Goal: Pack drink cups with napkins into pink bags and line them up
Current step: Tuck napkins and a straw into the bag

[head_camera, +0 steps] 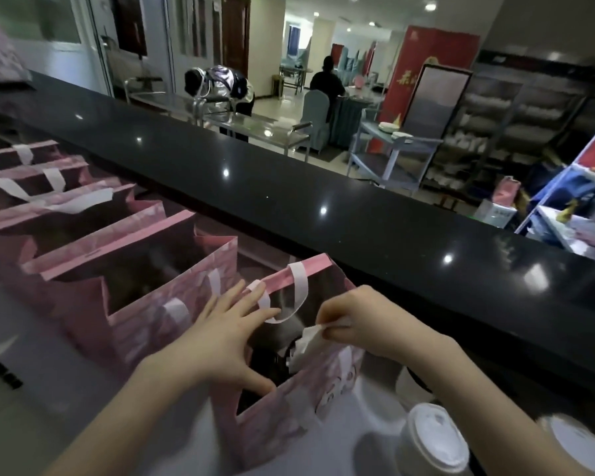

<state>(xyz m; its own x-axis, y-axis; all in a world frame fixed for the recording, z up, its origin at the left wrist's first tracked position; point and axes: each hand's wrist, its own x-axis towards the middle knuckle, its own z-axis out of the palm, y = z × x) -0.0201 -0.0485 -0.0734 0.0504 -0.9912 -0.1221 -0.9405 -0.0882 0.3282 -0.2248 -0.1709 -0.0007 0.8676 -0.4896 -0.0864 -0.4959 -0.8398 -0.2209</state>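
At the far left a row of pink bags [83, 235] stands open on the bench [31, 424], white handles up, lined side by side below the black ledge [323, 187]. Next comes the left hand [217, 341]. Its grip is spread, with the fingers laid on the far rim and handle of the nearest bag [282, 427] and the thumb pressing the near rim so the mouth gapes. Over that mouth hangs a white napkin [304, 343], pinched in the grip of the right hand [354, 321]. Something dark sits inside the bag; whether it is a cup I cannot tell. Two lidded cups [433, 438] stand unpacked on the bench at lower right.

The napkin could snag on the rim or handle and drop outside. The light bag, steadied only by spread fingers, could tip or shove its neighbour out of line. The right forearm passes close above the cups and might knock one.

The bag's print is too blurred to read, as are the yellow characters on the red banner [406, 77] in the room behind.
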